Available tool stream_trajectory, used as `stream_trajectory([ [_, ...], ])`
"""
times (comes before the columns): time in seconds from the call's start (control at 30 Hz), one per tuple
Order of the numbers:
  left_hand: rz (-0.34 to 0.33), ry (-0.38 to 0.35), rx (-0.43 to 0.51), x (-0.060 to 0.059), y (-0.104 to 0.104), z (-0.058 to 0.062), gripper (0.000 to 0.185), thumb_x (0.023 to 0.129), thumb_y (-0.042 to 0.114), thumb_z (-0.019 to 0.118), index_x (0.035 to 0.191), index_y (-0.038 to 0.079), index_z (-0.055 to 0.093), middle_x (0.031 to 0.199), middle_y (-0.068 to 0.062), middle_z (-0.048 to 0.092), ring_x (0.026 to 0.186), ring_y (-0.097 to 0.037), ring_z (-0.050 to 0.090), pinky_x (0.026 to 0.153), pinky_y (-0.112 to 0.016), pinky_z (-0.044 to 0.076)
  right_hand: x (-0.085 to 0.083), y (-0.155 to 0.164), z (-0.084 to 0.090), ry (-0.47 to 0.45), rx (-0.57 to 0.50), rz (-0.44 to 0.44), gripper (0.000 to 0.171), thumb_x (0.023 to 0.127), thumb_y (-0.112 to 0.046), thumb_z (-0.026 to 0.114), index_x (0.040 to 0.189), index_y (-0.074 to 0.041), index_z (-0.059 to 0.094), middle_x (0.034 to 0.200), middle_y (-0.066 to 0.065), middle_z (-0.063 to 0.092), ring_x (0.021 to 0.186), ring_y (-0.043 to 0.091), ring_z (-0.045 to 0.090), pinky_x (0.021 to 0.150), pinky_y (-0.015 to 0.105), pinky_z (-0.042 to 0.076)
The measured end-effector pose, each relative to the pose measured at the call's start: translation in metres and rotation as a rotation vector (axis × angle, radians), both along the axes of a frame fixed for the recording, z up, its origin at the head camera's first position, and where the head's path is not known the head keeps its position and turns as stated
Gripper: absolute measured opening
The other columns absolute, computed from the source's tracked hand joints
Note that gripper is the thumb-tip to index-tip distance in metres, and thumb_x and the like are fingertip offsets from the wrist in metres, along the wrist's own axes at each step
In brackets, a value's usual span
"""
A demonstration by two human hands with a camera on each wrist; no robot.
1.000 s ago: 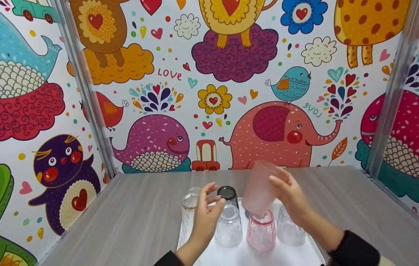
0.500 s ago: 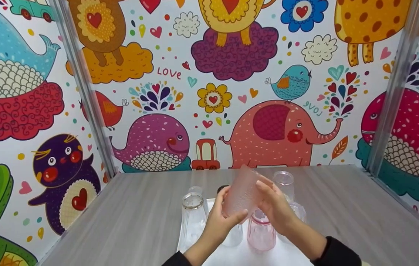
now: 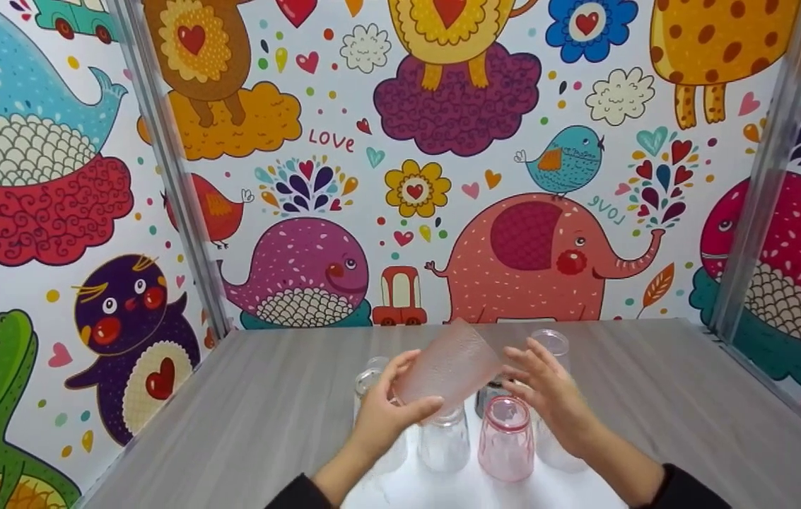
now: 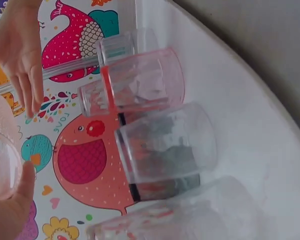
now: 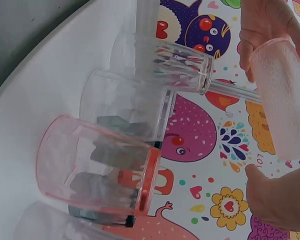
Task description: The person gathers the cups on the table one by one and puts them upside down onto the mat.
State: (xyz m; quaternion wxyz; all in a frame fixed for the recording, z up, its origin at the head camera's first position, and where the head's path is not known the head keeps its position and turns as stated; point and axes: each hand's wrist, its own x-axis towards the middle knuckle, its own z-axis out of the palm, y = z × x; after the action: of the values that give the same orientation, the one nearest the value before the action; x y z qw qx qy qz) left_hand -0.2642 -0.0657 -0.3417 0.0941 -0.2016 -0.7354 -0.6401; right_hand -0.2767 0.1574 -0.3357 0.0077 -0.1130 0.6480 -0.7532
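A frosted pink glass tumbler [image 3: 451, 364] is tilted in the air above the tray. My left hand [image 3: 380, 406] grips it from the left, thumb below and fingers behind. To its right, my right hand [image 3: 552, 396] has its fingers spread and holds nothing. In the right wrist view a gap shows between the right thumb [image 5: 257, 182] and the tumbler [image 5: 282, 100]. Beneath the hands, a clear pink glass [image 3: 506, 449] and a clear glass [image 3: 442, 449] stand upside down on the white tray [image 3: 457, 496]. The tumbler partly covers the glasses behind it.
More clear glasses stand at the tray's left [image 3: 392, 456] and right [image 3: 560, 449], partly behind my hands. A dark glass [image 3: 486, 401] and another clear glass [image 3: 551, 343] are farther back. The grey table [image 3: 287, 396] meets walls printed with cartoon animals [image 3: 527, 261].
The tumbler came leftward from my right hand into both hands. Now my left hand alone holds it, tilted further, and my right hand has drawn off to the right.
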Motion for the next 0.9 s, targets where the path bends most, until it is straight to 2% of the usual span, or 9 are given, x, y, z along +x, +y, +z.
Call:
stream_trajectory([
  [0.13, 0.030, 0.002, -0.028, 0.002, -0.024, 0.006, 0.054, 0.067, 0.023, 0.068, 0.113, 0.011, 0.043, 0.106, -0.015, 0.049, 0.078, -0.019, 0.051, 0.059, -0.030, 0.047, -0.003, 0.015, -0.005, -0.021, 0.001, -0.022, 0.065, 0.085, -0.034, 0.040, 0.133, -0.011, 0.003, 0.130, 0.014, 0.028, 0.114, 0.031, 0.035, 0.089, 0.040, 0.033],
  [0.2, 0.008, -0.022, -0.044, 0.003, -0.035, 0.008, 0.052, 0.066, 0.021, 0.069, 0.111, 0.009, 0.044, 0.102, -0.015, 0.051, 0.074, -0.017, 0.051, 0.056, -0.029, 0.047, -0.003, 0.024, -0.007, -0.025, 0.001, -0.032, 0.065, 0.085, -0.033, 0.040, 0.133, -0.011, 0.002, 0.130, 0.014, 0.028, 0.114, 0.031, 0.035, 0.089, 0.039, 0.033],
  [0.3, -0.034, -0.056, -0.133, 0.005, -0.047, 0.009, 0.050, 0.065, 0.020, 0.069, 0.109, 0.008, 0.047, 0.095, -0.013, 0.053, 0.071, -0.015, 0.051, 0.056, -0.028, 0.046, -0.003, 0.038, -0.010, -0.033, 0.020, -0.046, 0.065, 0.086, -0.034, 0.039, 0.133, -0.011, 0.000, 0.130, 0.014, 0.027, 0.113, 0.029, 0.036, 0.089, 0.038, 0.033],
  [0.37, -0.044, -0.059, -0.249, 0.005, -0.052, 0.009, 0.049, 0.064, 0.023, 0.070, 0.106, 0.009, 0.049, 0.088, -0.010, 0.052, 0.070, -0.016, 0.050, 0.058, -0.028, 0.045, -0.003, 0.049, -0.011, -0.035, 0.032, -0.053, 0.067, 0.086, -0.035, 0.038, 0.133, -0.012, -0.003, 0.131, 0.014, 0.025, 0.113, 0.029, 0.036, 0.090, 0.040, 0.032],
  [0.43, -0.024, -0.037, -0.411, 0.006, -0.055, 0.008, 0.048, 0.062, 0.029, 0.070, 0.103, 0.012, 0.052, 0.086, -0.008, 0.053, 0.073, -0.017, 0.050, 0.059, -0.030, 0.044, -0.003, 0.058, -0.013, -0.047, 0.056, -0.064, 0.068, 0.085, -0.038, 0.037, 0.133, -0.013, -0.005, 0.132, 0.014, 0.023, 0.114, 0.029, 0.034, 0.090, 0.040, 0.031],
  [0.6, 0.074, 0.020, -0.784, 0.008, -0.051, 0.004, 0.052, 0.055, 0.036, 0.071, 0.098, 0.014, 0.053, 0.088, -0.005, 0.056, 0.080, -0.022, 0.051, 0.062, -0.036, 0.042, -0.002, 0.082, -0.016, -0.056, 0.114, -0.076, 0.069, 0.085, -0.043, 0.033, 0.132, -0.015, -0.009, 0.133, 0.013, 0.019, 0.115, 0.026, 0.035, 0.089, 0.039, 0.032],
  [0.73, 0.128, 0.027, -0.984, 0.009, -0.043, -0.001, 0.055, 0.051, 0.033, 0.073, 0.096, 0.012, 0.049, 0.082, -0.005, 0.056, 0.076, -0.022, 0.052, 0.061, -0.034, 0.042, -0.003, 0.101, -0.021, -0.054, 0.098, -0.087, 0.069, 0.086, -0.044, 0.030, 0.132, -0.014, -0.012, 0.133, 0.012, 0.017, 0.102, 0.010, 0.047, 0.086, 0.033, 0.036],
  [0.8, 0.158, 0.061, -1.072, 0.009, -0.039, -0.004, 0.055, 0.048, 0.031, 0.073, 0.093, 0.010, 0.049, 0.077, -0.004, 0.054, 0.073, -0.023, 0.051, 0.060, -0.033, 0.041, -0.003, 0.110, -0.024, -0.057, 0.090, -0.092, 0.069, 0.086, -0.043, 0.030, 0.132, -0.014, -0.013, 0.133, 0.012, 0.016, 0.096, 0.002, 0.049, 0.085, 0.031, 0.038],
  [0.9, 0.193, 0.106, -1.147, 0.011, -0.035, -0.008, 0.053, 0.045, 0.027, 0.075, 0.089, 0.008, 0.050, 0.075, -0.006, 0.051, 0.073, -0.025, 0.047, 0.058, -0.033, 0.040, -0.003, 0.122, -0.028, -0.064, 0.094, -0.097, 0.070, 0.086, -0.043, 0.030, 0.131, -0.015, -0.016, 0.133, 0.013, 0.014, 0.092, -0.001, 0.049, 0.084, 0.030, 0.039],
])
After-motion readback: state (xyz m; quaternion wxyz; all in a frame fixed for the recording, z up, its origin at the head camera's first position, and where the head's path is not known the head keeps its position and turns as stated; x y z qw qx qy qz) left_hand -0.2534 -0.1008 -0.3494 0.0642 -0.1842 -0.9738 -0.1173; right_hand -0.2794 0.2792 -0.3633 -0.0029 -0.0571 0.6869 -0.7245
